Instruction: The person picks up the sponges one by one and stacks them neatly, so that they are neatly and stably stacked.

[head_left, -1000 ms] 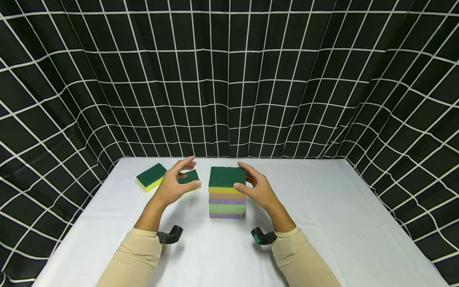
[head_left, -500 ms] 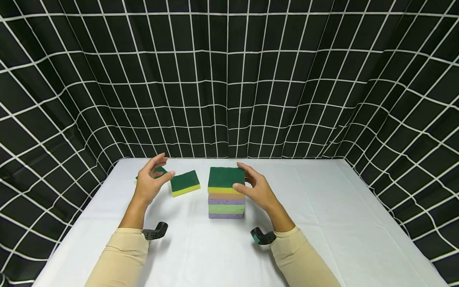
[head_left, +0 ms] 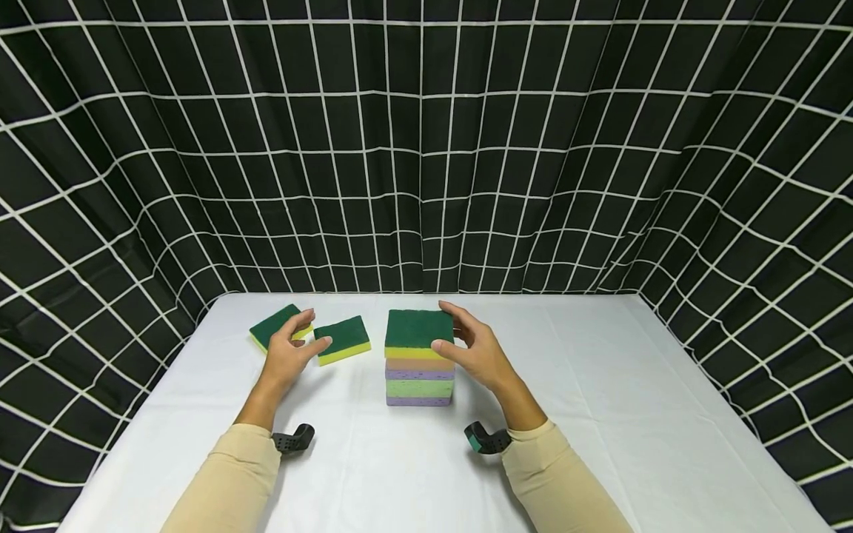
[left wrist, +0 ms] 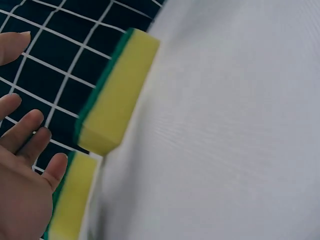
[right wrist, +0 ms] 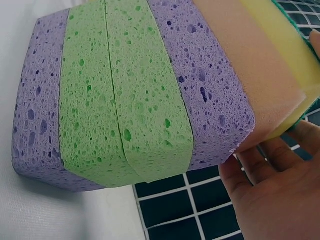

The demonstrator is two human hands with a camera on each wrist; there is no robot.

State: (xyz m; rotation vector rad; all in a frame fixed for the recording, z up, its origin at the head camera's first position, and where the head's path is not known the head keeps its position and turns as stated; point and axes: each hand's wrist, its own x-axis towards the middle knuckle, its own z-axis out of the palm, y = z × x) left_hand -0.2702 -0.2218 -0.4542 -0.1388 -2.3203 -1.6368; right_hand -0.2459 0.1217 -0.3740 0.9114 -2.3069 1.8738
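My left hand (head_left: 288,355) hovers over two loose sponges, fingers spread and thumb apart. The left sponge (head_left: 269,323) lies tilted, dark green scouring side up over yellow foam, partly behind the fingers. The other sponge (head_left: 346,337), of the same kind, lies just right of it, near the thumb. In the left wrist view, no grip on either sponge shows. My right hand (head_left: 476,348) holds the right side of a stack of sponges (head_left: 418,389), thumb at the front and fingers behind. A green-topped yellow sponge (head_left: 418,329) crowns the stack, above orange, purple and green ones (right wrist: 145,95).
A white cloth (head_left: 600,414) covers the table. Behind and at both sides hangs a black curtain with a white grid (head_left: 426,148). Each wrist wears a black camera mount (head_left: 293,440).
My left hand has moved left from above the right loose sponge, then dropped lower beside the left one. My right hand stays at the stack, which has not moved.
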